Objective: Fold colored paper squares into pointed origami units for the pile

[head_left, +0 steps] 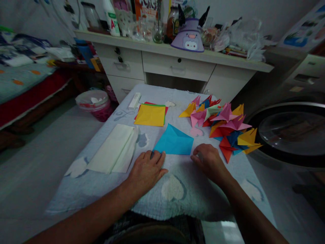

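Blue paper (175, 141) | left hand (147, 169) flat, fingertips on corner | right hand (208, 161) loosely curled at other corner

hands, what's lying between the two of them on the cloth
In the head view, only bare pale cloth lies between the left hand and the right hand. The blue folded paper sits just beyond them, its near corners by their fingertips.

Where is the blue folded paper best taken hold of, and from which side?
Probably its far point: the blue folded paper lies flat, the left hand is at its near left corner, the right hand at its near right. Come from the far side with a pinch grip.
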{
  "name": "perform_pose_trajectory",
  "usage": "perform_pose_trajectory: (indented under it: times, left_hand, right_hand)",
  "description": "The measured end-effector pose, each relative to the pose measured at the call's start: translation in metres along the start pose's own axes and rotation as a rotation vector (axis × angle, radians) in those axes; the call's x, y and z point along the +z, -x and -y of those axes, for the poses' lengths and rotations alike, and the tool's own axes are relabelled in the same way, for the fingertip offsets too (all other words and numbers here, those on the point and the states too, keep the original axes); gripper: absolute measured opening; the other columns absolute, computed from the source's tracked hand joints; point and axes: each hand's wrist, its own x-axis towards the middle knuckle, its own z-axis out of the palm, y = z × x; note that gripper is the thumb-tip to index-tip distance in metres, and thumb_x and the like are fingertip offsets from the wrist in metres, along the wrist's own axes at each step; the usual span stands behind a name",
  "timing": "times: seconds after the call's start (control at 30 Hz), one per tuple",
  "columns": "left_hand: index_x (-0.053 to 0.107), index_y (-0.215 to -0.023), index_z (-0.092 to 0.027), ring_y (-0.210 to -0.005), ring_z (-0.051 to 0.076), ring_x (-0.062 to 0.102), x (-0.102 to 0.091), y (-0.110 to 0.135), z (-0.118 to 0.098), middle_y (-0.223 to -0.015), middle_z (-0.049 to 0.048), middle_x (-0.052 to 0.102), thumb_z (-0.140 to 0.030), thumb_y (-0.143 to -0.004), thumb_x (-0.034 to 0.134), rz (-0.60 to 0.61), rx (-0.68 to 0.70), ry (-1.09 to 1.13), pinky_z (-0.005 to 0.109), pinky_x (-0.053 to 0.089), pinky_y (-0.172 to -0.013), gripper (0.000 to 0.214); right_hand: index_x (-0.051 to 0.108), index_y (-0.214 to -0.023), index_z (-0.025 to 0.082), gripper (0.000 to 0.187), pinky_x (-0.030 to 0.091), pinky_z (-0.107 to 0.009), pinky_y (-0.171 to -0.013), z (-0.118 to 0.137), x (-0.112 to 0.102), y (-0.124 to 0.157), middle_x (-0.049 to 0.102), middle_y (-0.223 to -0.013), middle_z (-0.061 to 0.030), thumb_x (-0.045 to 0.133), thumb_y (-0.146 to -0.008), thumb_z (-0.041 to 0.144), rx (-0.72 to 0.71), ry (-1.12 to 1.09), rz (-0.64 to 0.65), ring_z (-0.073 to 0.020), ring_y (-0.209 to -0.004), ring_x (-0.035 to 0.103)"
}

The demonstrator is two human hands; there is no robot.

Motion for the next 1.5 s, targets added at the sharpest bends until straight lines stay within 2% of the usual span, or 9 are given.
perform_pose_trajectory:
  times: [0.17,0.37,0.5,0.63,0.73,0.83,1.07,1.23,1.5]
  left_hand:
    - [0.051,-0.134,-0.021,-0.098,0.032,0.057,-0.002,0.002,0.002,-0.113,0.0118,0.062,-0.051,-0.088,0.058,-0.02,-0.05,0.034,0.046,0.045,-0.081,0.056]
    - [0.044,-0.139,-0.021,-0.116,0.032,0.054,-0.008,-0.005,0.005,-0.138,0.0129,0.051,-0.04,-0.091,0.056,-0.099,-0.156,0.251,0.049,0.044,-0.095,0.053]
    - [0.033,-0.143,-0.019,-0.121,0.024,0.054,-0.013,-0.03,-0.004,-0.146,0.0117,0.042,-0.023,-0.087,0.059,-0.096,-0.118,0.576,0.037,0.051,-0.092,0.062]
    - [0.033,-0.141,-0.021,-0.113,0.021,0.058,-0.015,-0.056,-0.015,-0.143,0.0098,0.045,-0.016,-0.082,0.061,-0.125,-0.096,0.774,0.032,0.054,-0.083,0.066]
    - [0.053,-0.12,-0.022,-0.098,0.018,0.062,-0.013,-0.062,-0.02,-0.119,0.0043,0.061,-0.011,-0.082,0.058,-0.139,-0.064,0.816,0.031,0.052,-0.081,0.04]
    - [0.06,-0.09,-0.021,-0.088,0.017,0.062,-0.012,-0.057,-0.02,-0.093,0.0004,0.063,-0.006,-0.082,0.053,-0.154,-0.037,0.816,0.029,0.048,-0.078,0.019]
    - [0.056,-0.087,-0.02,-0.096,0.015,0.058,-0.015,-0.032,-0.001,-0.099,0.0017,0.058,0.008,-0.067,0.048,-0.289,0.035,0.918,0.027,0.045,-0.081,0.035]
    - [0.056,-0.087,-0.02,-0.103,0.016,0.057,-0.013,-0.024,0.017,-0.109,0.0036,0.056,-0.002,-0.077,0.059,-0.307,0.085,0.96,0.028,0.045,-0.086,0.021]
    - [0.053,-0.082,-0.02,-0.108,0.017,0.057,-0.007,-0.023,0.024,-0.113,0.0048,0.057,-0.008,-0.082,0.059,-0.282,0.122,1.03,0.033,0.045,-0.094,0.013]
  right_hand:
    - [0.062,-0.101,0.02,0.036,0.037,-0.042,-0.086,0.003,0.013,-0.017,0.059,-0.114,-0.0108,0.072,-0.072,0.039,0.093,0.004,-0.003,-0.0303,-0.106,0.05]
    - [0.063,-0.084,0.022,0.014,0.03,-0.048,-0.102,-0.004,0.034,-0.019,0.056,-0.128,-0.0082,0.069,-0.073,0.028,0.065,-0.169,-0.067,-0.0294,-0.123,0.044]
    - [0.061,-0.076,0.021,0.005,0.03,-0.05,-0.103,-0.004,0.038,-0.018,0.058,-0.127,-0.0077,0.065,-0.075,0.023,0.001,-0.261,-0.131,-0.0291,-0.122,0.044]
    - [0.06,-0.076,0.021,0.005,0.029,-0.049,-0.106,0.002,0.036,-0.016,0.057,-0.128,-0.0078,0.062,-0.08,0.023,-0.106,-0.293,-0.211,-0.0285,-0.127,0.04]
    - [0.058,-0.079,0.022,0.004,0.029,-0.05,-0.107,0.007,0.034,-0.013,0.056,-0.129,-0.0067,0.061,-0.082,0.022,-0.203,-0.3,-0.28,-0.0289,-0.129,0.037]
    - [0.057,-0.087,0.023,0.008,0.03,-0.051,-0.106,0.009,0.033,-0.011,0.054,-0.13,-0.0078,0.062,-0.081,0.022,-0.269,-0.306,-0.31,-0.0305,-0.129,0.036]
    - [0.043,-0.133,0.023,0.062,0.029,-0.057,-0.106,-0.003,0.035,-0.013,0.044,-0.137,-0.0144,0.067,-0.076,0.029,-0.268,-0.167,-0.412,-0.0349,-0.128,0.039]
    - [0.053,-0.127,0.029,0.055,0.033,-0.055,-0.103,-0.009,0.031,-0.013,0.044,-0.136,-0.0099,0.058,-0.075,0.01,-0.223,-0.133,-0.534,-0.0333,-0.126,0.041]
    - [0.062,-0.118,0.038,0.038,0.029,-0.059,-0.106,0.003,0.02,-0.006,0.04,-0.14,-0.0052,0.055,-0.087,0.018,-0.32,-0.103,-0.557,-0.0344,-0.13,0.035]
